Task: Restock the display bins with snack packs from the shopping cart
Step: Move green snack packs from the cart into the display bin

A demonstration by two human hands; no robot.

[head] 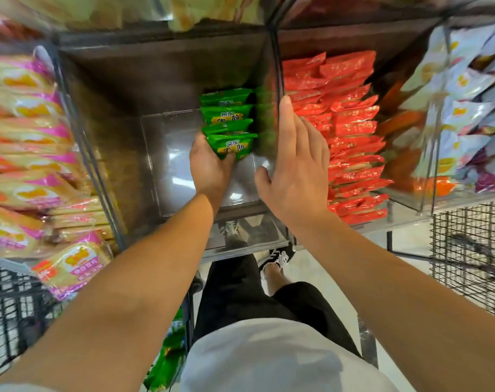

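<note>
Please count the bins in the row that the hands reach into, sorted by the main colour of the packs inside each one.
Bins of pink-and-yellow packs: 1
Bins of green packs: 1
Bins of red packs: 1
Bins of pale blue-and-white packs: 1
Total: 4
Some orange packs lie between the red and the pale ones; whose bin they belong to cannot be told.

Bright green snack packs (230,120) with yellow and white lettering. Glossy red packs (353,131) with small pale print. Pale yellow packs (23,108) edged in pink, with orange patches. Light blue-white packs (472,89) with small yellow marks and some purple. Clear bin (167,154) over dark brown shelf (156,69). Black wire basket (469,250). Black trousers (240,292), grey shirt (269,360), black shoes (277,257) with white stripes.
</note>
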